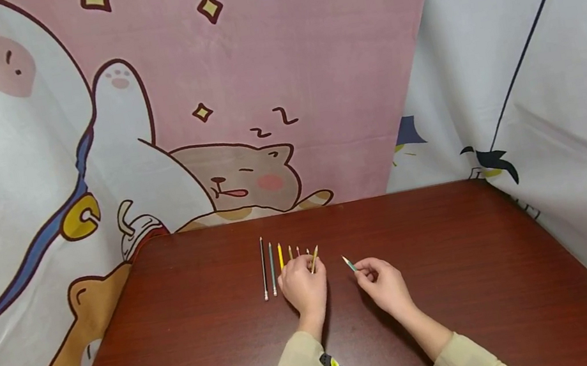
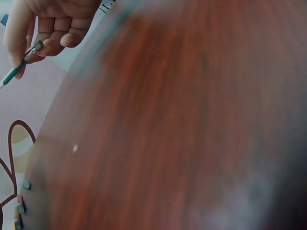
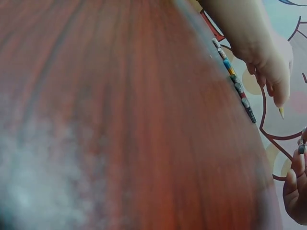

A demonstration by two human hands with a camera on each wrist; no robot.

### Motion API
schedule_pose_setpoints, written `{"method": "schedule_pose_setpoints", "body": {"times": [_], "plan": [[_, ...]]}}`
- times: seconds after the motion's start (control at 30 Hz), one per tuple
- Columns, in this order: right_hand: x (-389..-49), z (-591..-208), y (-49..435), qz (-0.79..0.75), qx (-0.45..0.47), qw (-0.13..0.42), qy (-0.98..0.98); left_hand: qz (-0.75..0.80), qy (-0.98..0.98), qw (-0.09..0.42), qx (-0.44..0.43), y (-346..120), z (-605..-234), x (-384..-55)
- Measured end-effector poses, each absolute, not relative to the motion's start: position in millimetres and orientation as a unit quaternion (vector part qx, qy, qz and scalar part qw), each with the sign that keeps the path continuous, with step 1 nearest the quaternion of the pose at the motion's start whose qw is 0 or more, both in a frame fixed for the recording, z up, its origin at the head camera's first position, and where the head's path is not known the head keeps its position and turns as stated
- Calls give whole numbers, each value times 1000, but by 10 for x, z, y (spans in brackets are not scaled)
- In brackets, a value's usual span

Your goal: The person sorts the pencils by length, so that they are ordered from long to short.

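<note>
My left hand (image 1: 306, 284) pinches a gold-coloured pencil (image 1: 314, 258), its sharpened end pointing up and away, over the right end of a row of pencils. In the right wrist view the same hand (image 3: 268, 62) shows above the table edge, the pencil's tip poking out below its fingertips. To the right, my right hand (image 1: 385, 284) holds a teal pencil (image 1: 349, 263) between thumb and fingers, tip toward the upper left. The left wrist view shows this teal pencil (image 2: 17, 69) with its metal-banded eraser end by the fingers. The two hands are apart.
On the brown table (image 1: 211, 352), a dark pencil (image 1: 264, 269), a green pencil (image 1: 272, 269) and a yellow pencil (image 1: 280, 255) lie side by side. Several more pencils continue the row, partly hidden behind my left hand. A cartoon-printed cloth (image 1: 333, 72) hangs behind the table.
</note>
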State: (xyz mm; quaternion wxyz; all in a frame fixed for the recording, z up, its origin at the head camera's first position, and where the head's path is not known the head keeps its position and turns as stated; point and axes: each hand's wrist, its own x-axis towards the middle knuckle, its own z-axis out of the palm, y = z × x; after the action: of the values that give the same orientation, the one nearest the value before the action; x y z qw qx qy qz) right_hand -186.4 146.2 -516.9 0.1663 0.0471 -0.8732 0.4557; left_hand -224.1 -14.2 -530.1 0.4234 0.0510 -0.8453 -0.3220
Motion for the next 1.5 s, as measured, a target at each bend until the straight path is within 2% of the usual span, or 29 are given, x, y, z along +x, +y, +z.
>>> {"method": "schedule_pose_setpoints", "body": {"times": [0.4, 0.63, 1.17, 1.5], "plan": [[-1919, -5163, 1453, 452, 36, 155, -878, -315, -843, 424, 105, -44, -5387, -2286], [-2011, -5164, 1409, 454, 21, 144, -879, -324, -850, 396, 123, -17, -5400, -2272], [-2117, -5251, 1368, 462, 1, 139, -876, -315, -844, 411, 136, 24, -5425, -2329], [-2104, -5231, 1362, 472, -2, 138, -871, -311, -849, 402, 141, 60, -5456, -2358]]}}
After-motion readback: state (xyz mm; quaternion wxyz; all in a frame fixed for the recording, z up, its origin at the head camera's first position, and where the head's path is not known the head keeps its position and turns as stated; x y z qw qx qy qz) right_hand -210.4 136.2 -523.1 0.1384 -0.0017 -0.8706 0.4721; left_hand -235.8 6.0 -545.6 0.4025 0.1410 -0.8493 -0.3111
